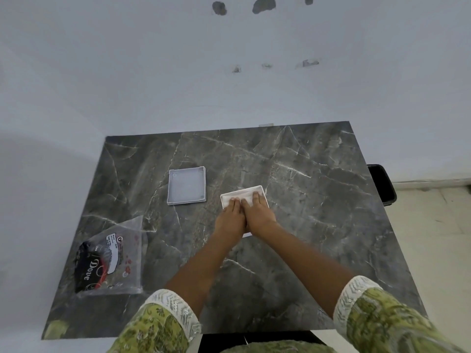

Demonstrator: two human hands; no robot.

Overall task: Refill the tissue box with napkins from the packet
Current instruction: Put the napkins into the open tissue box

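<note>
A white square tissue box [262, 191] sits near the middle of the dark marble table [318, 200], with white napkins [244, 196] lying in it. My left hand [230, 217] and my right hand [258, 212] lie side by side on the napkins, fingers flat and pressing down. The hands hide the box's near half. The box's translucent lid [186, 185] lies flat to the left of the box. A clear plastic packet [112, 261] with a dark printed label lies at the table's front left and looks flat.
The table stands against a white wall. A black object [382, 183] pokes out past the table's right edge. Pale floor [433, 238] shows on the right. My green patterned sleeves fill the bottom of the view.
</note>
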